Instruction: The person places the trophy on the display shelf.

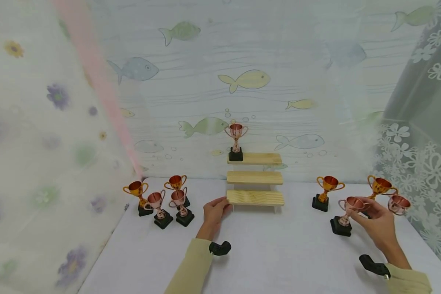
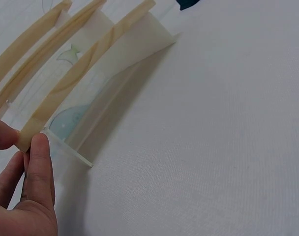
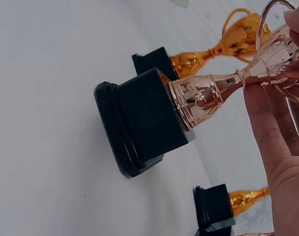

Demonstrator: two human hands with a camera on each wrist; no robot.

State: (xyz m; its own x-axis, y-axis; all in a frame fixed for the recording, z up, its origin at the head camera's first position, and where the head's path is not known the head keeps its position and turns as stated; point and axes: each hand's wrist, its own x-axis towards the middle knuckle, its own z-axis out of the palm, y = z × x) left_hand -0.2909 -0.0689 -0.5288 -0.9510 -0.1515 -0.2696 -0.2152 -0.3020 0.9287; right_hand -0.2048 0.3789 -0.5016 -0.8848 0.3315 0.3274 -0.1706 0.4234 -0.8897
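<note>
A small three-step display stand (image 1: pixel 255 198) with wooden treads and clear side panels stands at the back middle. My left hand (image 1: pixel 214 212) pinches the left end of its lowest tread (image 2: pixel 66 91), thumb on one face and fingers beneath. On the left end of the top tread stands a rose-gold trophy (image 1: pixel 236 132) with a black base. At the right, my right hand (image 1: pixel 380 226) holds another rose-gold trophy (image 3: pixel 198 101) by its cup. Its black base (image 3: pixel 144 115) is tilted and close over the white tabletop; the fingers hide part of the cup.
Two gold trophies (image 1: pixel 328 184) and a rose-gold trophy (image 1: pixel 399 205) stand around the right hand. Several more, gold (image 1: pixel 136 188) and rose-gold (image 1: pixel 156 201), are grouped at the left. A fish-print curtain (image 1: pixel 244 79) hangs behind the white table (image 1: pixel 272 253).
</note>
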